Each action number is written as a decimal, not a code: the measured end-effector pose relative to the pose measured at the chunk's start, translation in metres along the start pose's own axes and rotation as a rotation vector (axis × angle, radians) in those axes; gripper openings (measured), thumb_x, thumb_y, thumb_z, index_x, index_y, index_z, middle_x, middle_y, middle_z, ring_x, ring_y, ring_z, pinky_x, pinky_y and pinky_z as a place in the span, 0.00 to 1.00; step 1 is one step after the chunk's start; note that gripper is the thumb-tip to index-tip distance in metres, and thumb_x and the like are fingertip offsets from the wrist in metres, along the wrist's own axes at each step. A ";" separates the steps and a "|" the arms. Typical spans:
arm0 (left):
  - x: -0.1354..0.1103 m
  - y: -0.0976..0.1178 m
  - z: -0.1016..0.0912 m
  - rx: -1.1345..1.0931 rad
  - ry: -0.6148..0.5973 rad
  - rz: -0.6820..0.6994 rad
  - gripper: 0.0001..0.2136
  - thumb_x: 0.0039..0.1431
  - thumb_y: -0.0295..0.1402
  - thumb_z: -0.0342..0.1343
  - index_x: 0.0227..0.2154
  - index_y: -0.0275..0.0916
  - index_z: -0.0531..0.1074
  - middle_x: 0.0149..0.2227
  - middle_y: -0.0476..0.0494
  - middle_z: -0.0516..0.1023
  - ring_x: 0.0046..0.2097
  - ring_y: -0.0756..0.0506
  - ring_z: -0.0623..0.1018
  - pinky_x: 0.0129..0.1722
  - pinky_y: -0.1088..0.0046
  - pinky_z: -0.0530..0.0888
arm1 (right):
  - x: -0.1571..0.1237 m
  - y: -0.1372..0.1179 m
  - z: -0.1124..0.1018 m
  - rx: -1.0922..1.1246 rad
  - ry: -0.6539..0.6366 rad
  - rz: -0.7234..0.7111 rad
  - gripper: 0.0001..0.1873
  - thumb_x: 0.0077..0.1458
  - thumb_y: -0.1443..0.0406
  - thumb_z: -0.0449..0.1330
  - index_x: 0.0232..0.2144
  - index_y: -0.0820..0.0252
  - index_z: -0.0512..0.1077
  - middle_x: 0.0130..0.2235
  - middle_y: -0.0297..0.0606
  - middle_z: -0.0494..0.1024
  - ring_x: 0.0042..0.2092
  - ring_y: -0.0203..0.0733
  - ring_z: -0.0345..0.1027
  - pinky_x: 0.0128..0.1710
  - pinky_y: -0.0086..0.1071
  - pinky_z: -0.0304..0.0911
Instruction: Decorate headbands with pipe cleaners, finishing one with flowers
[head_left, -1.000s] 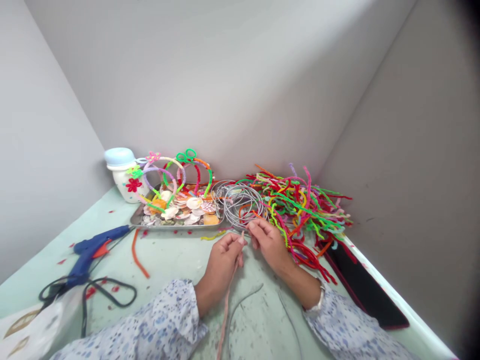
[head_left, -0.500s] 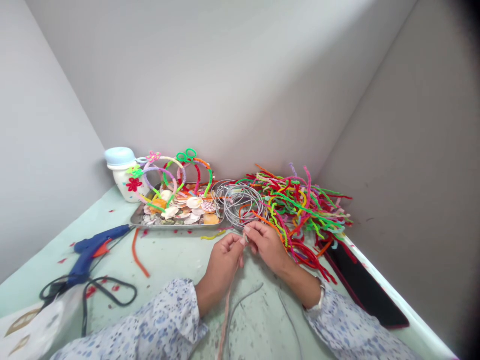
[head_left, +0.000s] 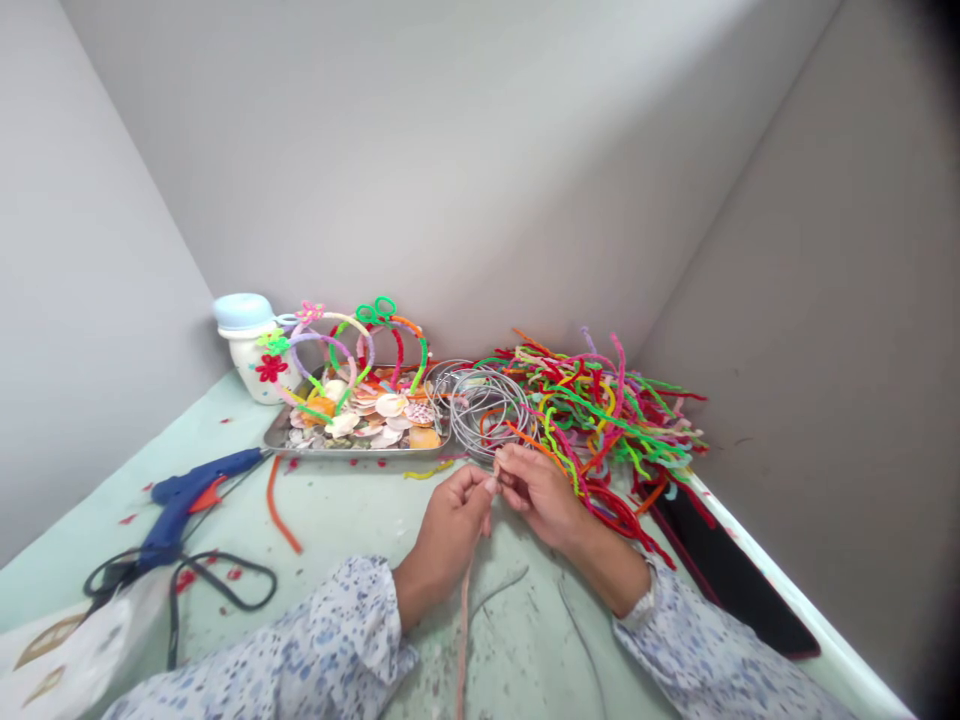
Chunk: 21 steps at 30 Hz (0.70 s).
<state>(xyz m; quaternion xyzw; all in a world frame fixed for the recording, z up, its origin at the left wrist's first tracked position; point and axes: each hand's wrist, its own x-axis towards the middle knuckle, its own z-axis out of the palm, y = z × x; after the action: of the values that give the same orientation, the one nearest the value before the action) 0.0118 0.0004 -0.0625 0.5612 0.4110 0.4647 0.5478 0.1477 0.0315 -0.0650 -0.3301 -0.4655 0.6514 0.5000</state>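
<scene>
My left hand [head_left: 448,522] is closed in a pinch on a thin pale pink strand [head_left: 463,640], which looks like a pipe cleaner and hangs down toward the bottom edge. Close against it, my right hand [head_left: 541,497] pinches the strand's upper end between thumb and fingers. The spot where the fingertips meet is mostly hidden. Beneath my hands a bent grey wire [head_left: 499,588] lies on the table, partly behind the strand. Another grey wire [head_left: 579,628] curves near my right sleeve. Just beyond my fingers sits a coil of grey wire [head_left: 480,440].
At the back stands a metal tray [head_left: 360,454] of shells with fuzzy headbands [head_left: 349,352]. A lidded white jar [head_left: 251,355] is left of it. A blue glue gun [head_left: 176,500] lies left, piled pipe cleaners [head_left: 600,410] right, beside a black flat object [head_left: 739,570].
Both hands have shifted slightly right, still pinched together. The hanging pink strand has swung right and now crosses in front of the grey wire. The camera view moved a little.
</scene>
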 end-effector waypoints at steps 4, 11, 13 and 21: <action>0.001 -0.002 0.000 -0.060 -0.005 -0.020 0.13 0.59 0.40 0.49 0.25 0.37 0.66 0.16 0.56 0.61 0.19 0.54 0.58 0.21 0.78 0.56 | 0.000 0.000 0.000 0.006 -0.025 0.003 0.12 0.53 0.59 0.59 0.24 0.62 0.68 0.21 0.30 0.66 0.18 0.27 0.56 0.15 0.23 0.43; 0.002 -0.004 -0.001 -0.102 -0.006 -0.041 0.13 0.59 0.41 0.50 0.25 0.37 0.67 0.15 0.56 0.61 0.18 0.54 0.58 0.20 0.78 0.55 | -0.001 -0.001 0.002 -0.058 0.040 0.005 0.14 0.52 0.57 0.60 0.23 0.61 0.66 0.19 0.28 0.64 0.18 0.27 0.53 0.16 0.23 0.44; 0.001 -0.004 -0.001 -0.106 -0.009 -0.044 0.13 0.59 0.41 0.50 0.25 0.37 0.67 0.15 0.56 0.61 0.18 0.54 0.58 0.20 0.78 0.55 | -0.001 -0.001 0.003 -0.092 0.046 0.011 0.15 0.53 0.57 0.59 0.23 0.61 0.65 0.18 0.27 0.63 0.18 0.28 0.52 0.16 0.23 0.44; -0.001 -0.002 -0.001 -0.121 -0.084 -0.089 0.14 0.59 0.44 0.49 0.31 0.37 0.69 0.16 0.56 0.61 0.18 0.54 0.55 0.18 0.79 0.53 | 0.000 0.000 0.002 -0.122 0.101 -0.055 0.17 0.54 0.54 0.57 0.22 0.60 0.65 0.19 0.27 0.63 0.19 0.29 0.52 0.19 0.24 0.47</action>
<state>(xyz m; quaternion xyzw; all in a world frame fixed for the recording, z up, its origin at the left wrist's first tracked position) 0.0109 -0.0002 -0.0644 0.5273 0.3831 0.4400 0.6177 0.1459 0.0306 -0.0641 -0.3797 -0.4873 0.5904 0.5195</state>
